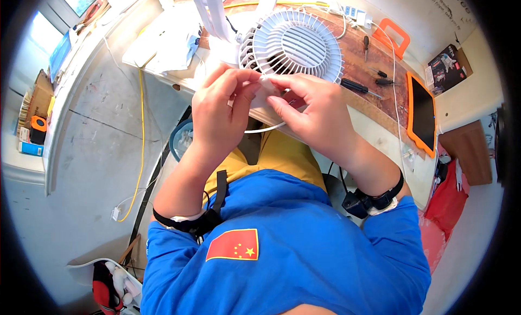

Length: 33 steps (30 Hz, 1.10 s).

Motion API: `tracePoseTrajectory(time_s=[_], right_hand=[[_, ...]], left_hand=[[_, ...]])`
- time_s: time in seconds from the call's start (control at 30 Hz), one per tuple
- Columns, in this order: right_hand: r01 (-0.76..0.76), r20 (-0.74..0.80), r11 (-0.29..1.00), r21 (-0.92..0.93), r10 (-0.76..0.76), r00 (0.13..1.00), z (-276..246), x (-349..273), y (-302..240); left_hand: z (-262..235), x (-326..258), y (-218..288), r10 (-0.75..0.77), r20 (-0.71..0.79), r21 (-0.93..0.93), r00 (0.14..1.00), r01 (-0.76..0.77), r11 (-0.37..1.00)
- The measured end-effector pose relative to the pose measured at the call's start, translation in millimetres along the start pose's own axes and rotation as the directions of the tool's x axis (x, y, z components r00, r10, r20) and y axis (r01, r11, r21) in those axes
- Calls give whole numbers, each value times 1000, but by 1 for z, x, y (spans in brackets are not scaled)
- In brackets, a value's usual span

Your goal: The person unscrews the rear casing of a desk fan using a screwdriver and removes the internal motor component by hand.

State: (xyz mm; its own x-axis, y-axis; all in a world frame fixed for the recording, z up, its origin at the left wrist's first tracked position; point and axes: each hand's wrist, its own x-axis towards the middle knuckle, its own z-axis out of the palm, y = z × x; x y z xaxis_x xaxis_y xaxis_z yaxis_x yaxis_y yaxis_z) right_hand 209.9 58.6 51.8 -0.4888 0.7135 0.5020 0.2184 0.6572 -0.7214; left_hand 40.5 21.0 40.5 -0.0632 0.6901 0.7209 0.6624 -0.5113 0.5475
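Note:
My left hand (pixel 223 106) and my right hand (pixel 317 106) meet at the front edge of the bench. The fingers of both are closed in a pinch on a small white piece (pixel 265 87); its exact kind is partly hidden by the fingertips. A white cable (pixel 266 130) curves just below, between my wrists. Directly beyond my hands lies a white fan (pixel 306 41) with a round slatted grille, its near edge close behind my fingers.
Screwdrivers, one with a black handle (pixel 354 86), lie right of the fan. Farther right are an orange-framed tablet (pixel 421 114) and an orange handle-shaped frame (pixel 392 38). A power strip (pixel 355 14) sits at the back. Below the bench, left, stands a blue-rimmed bin (pixel 173 143).

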Motion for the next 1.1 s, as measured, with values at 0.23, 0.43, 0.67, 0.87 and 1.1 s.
tracePoseTrajectory(time_s=[0.23,0.43,0.67,0.87,1.1], right_hand=[[228,13,880,-417,-245,969,8,2,2],[213,-175,803,-557,-364,915,-26,22,33],[13,-273,999,39,-2,962,-37,43,95],[55,-255,984,-170,-98,962,-37,43,89],[99,-267,970,-224,-159,951,-38,43,86]], left_hand=[[2,28,-21,235,34,294,971,-234,927],[9,43,-22,332,110,368,937,-348,862],[16,45,-26,285,115,273,952,-306,912],[16,46,-23,217,135,260,967,-246,934],[25,41,-13,181,75,312,981,-196,930]])
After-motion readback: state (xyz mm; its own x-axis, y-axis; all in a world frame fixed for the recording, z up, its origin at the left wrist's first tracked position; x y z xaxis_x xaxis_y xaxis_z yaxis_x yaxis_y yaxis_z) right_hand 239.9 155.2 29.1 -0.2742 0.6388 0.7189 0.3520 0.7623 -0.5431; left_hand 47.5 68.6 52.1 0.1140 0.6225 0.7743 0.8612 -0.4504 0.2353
